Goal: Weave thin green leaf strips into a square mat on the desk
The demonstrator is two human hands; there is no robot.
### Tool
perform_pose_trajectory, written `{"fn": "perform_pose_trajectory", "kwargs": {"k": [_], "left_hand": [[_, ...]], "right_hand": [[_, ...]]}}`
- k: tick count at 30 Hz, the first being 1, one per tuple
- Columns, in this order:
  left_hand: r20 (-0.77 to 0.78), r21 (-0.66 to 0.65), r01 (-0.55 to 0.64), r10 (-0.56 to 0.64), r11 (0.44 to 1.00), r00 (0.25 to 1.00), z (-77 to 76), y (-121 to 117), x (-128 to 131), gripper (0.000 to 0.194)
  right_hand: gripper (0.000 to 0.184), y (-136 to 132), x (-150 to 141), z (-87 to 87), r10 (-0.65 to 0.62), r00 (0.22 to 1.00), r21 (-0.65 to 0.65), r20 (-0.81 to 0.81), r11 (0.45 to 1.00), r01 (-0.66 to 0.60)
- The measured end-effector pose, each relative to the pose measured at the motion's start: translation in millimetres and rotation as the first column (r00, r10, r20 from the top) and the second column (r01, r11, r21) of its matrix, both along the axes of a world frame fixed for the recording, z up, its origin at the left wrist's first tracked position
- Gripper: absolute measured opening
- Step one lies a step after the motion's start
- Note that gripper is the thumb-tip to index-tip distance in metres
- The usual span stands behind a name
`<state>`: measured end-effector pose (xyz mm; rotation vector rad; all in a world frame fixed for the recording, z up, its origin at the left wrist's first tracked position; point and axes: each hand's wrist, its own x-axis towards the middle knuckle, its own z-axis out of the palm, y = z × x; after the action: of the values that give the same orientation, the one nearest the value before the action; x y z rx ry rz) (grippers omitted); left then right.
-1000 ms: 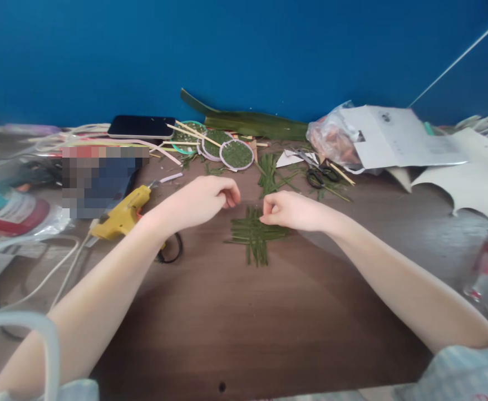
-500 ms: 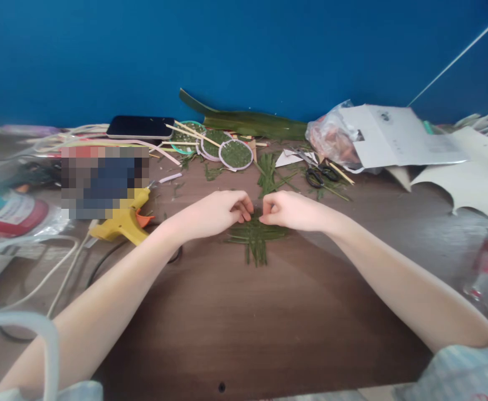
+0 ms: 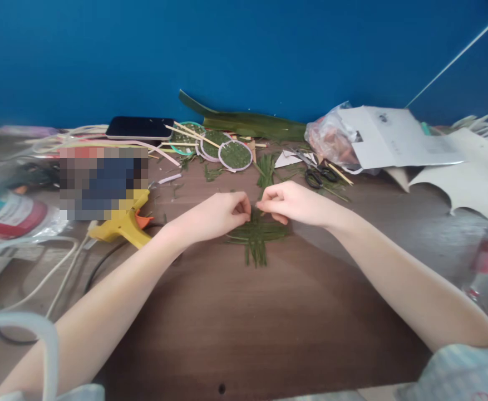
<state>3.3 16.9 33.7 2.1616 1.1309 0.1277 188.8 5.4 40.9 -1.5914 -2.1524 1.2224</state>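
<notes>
A small cross-shaped weave of narrow green leaf strips (image 3: 256,236) lies flat on the brown table, its lower ends pointing towards me. Over its upper left edge, my left hand (image 3: 222,214) is closed, thumb and fingers pinched at the strips. Just across from it, my right hand (image 3: 291,205) pinches thumb and forefinger together, the other fingers curled. What sits between the right fingertips is too small to make out. Beyond my hands lies a loose bundle of green strips (image 3: 265,170).
A yellow glue gun (image 3: 124,223) and cables lie left. Behind are a phone (image 3: 139,128), round green-filled hoops (image 3: 235,155), thin sticks and long leaves (image 3: 252,123). Black-handled scissors (image 3: 314,177), a plastic bag (image 3: 333,139) and white card (image 3: 398,139) lie right.
My right hand has shifted slightly up and left, its thumb and forefinger now pointing towards the left hand. My left hand has closed a little more, nearly in place.
</notes>
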Motion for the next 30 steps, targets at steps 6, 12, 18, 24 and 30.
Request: {"fn": "perform_pose_trajectory", "kwargs": {"k": [6,12,18,24,30], "left_hand": [[-0.049,0.001,-0.023,0.023,1.000,0.999,1.8,-4.9,5.8,0.030],[-0.064,0.023,-0.013,0.014,1.000,0.998,0.2,-1.8,2.8,0.030],[-0.091,-0.003,-0.002,0.001,1.000,0.996,0.3,2.7,0.0,0.027],[-0.098,0.003,0.006,-0.005,1.000,0.995,1.1,1.9,0.6,0.026],[-0.098,-0.007,0.004,-0.005,1.000,0.995,2.9,1.8,0.6,0.026]], "right_hand": [[0.023,-3.5,-5.2,-5.2,-0.016,0.981,-0.008,-0.194,1.000,0.015],[0.021,-2.6,-5.8,-5.1,-0.011,0.962,0.028,-0.271,0.999,0.019],[0.012,6.0,0.4,-19.2,-0.021,0.998,0.262,0.055,0.965,0.006],[0.018,7.3,-1.7,-33.4,0.083,0.989,0.351,0.122,0.929,-0.121],[0.015,6.2,-3.6,-33.1,0.094,0.993,0.309,0.069,0.945,-0.111]]}}
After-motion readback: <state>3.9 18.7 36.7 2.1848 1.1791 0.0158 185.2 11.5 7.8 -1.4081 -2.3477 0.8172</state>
